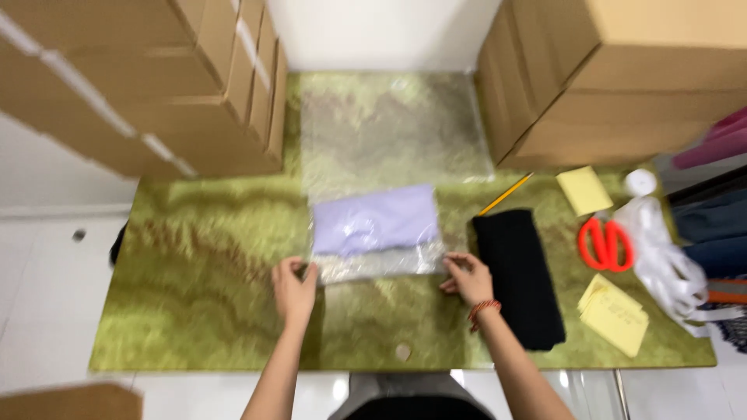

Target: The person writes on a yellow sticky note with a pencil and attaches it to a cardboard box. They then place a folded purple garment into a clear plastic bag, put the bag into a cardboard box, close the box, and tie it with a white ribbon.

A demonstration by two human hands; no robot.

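Your left hand (293, 286) and right hand (468, 277) each pinch a near corner of the clear plastic bag with folded lilac cloth inside (377, 230), lying mid green worktop (202, 264). You seem to be closing its open end; next, fold that flap flat.

1. Bright, even light falls from overhead across the whole scene.
2. Motion blur softens everything; no edge is sharp.
3. Glare glints on the clear plastic bag (379, 233) and the far plastic sheet (393, 128).
4. Soft, short shadows lie under the cardboard boxes (148, 78).
5. Wide-angle distortion bends the left and right edges.
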